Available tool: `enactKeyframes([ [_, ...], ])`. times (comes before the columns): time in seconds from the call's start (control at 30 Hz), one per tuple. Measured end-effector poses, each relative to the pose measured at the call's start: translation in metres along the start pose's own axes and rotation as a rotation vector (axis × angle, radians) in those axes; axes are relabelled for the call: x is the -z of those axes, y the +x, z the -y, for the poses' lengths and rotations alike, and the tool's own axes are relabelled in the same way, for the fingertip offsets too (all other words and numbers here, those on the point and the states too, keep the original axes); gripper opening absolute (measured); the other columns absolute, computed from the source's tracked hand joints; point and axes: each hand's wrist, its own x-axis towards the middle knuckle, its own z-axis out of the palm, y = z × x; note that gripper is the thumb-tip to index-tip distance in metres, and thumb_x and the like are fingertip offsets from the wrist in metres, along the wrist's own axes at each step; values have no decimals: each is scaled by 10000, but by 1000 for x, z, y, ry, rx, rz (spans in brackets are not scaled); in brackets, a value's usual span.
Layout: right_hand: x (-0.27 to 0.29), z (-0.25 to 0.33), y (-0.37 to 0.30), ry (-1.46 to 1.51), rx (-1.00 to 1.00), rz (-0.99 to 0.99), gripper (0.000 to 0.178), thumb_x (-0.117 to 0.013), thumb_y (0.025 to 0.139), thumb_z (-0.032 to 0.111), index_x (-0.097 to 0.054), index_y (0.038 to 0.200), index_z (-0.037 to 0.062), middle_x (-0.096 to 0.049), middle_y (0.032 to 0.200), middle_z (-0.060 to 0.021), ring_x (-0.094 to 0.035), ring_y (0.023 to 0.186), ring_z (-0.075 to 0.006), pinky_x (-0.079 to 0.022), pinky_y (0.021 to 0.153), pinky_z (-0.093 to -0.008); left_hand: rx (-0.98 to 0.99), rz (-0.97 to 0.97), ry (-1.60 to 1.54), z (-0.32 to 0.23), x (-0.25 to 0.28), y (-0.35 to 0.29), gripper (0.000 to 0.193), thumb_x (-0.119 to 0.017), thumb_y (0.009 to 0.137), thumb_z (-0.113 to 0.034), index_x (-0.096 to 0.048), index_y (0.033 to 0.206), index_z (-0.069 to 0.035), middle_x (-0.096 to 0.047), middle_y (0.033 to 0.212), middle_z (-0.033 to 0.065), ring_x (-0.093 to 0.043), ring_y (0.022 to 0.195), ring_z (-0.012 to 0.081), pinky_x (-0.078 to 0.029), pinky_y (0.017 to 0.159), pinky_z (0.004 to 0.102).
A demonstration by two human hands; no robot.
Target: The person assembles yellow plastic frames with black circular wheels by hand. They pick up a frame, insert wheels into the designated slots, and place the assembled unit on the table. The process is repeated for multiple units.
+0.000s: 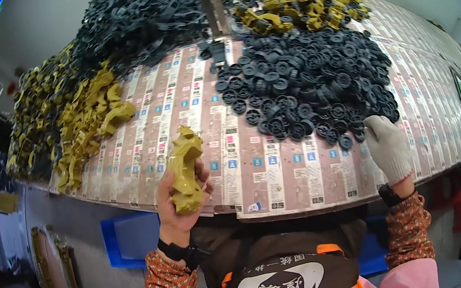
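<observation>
My bare left hand (169,202) grips a yellow plastic toy vehicle body (186,171) above the near edge of the table. The body stands lengthwise in the palm, my thumb and fingers around its sides. My right hand (387,145), in a white knitted glove, is at the near right edge of a pile of dark toy wheels (316,82). Its fingers are bent together and down next to the outermost wheels. What they hold, if anything, is hidden by the glove.
More yellow bodies (93,107) lie at the left. Dark plastic parts (137,21) are heaped at the far left, and yellow parts (305,7) behind the wheels. A metal post (214,5) rises at the far middle. A blue bin (132,240) is below the table (150,120).
</observation>
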Motion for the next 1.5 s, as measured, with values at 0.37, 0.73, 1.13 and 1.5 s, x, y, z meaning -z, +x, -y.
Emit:
enactKeyframes([
  [0.37, -31, 27, -18, -65, 28, 158, 275, -758, 891, 236, -675, 1061, 36, -659, 998, -199, -665, 961, -409, -536, 826, -507, 146, 130, 178, 39, -13, -28, 669, -527, 1045, -453, -477, 1527, 9, -568, 1456, 198, -607, 1254, 356, -551, 1040, 487],
  [0.73, -8, 91, -43, 697, -109, 410, 344, -659, 946, 167, -632, 1260, 29, -658, 1099, -163, -663, 982, -266, -542, 880, -389, 265, 24, 170, 75, -30, -40, 464, -648, 1068, -411, -553, 1380, -81, -687, 1146, 137, -727, 1063, 282, -669, 813, 490],
  [1.13, -25, 161, -70, 1533, -391, 709, 409, -527, 1080, 179, -534, 1454, 13, -614, 1292, -109, -634, 1104, -157, -566, 918, -315, 226, -9, 492, 109, -42, -57, 449, -667, 1065, -355, -530, 1377, -62, -692, 1087, 119, -754, 906, 251, -686, 686, 417],
  [1.5, -46, 163, -86, 1350, -331, 509, 310, -525, 1093, 187, -625, 1325, 6, -680, 1026, -73, -651, 850, -134, -557, 801, -302, 207, -3, 481, 118, -32, -56, 454, -662, 1073, -326, -498, 1416, -77, -677, 1132, 104, -746, 919, 237, -679, 689, 398],
])
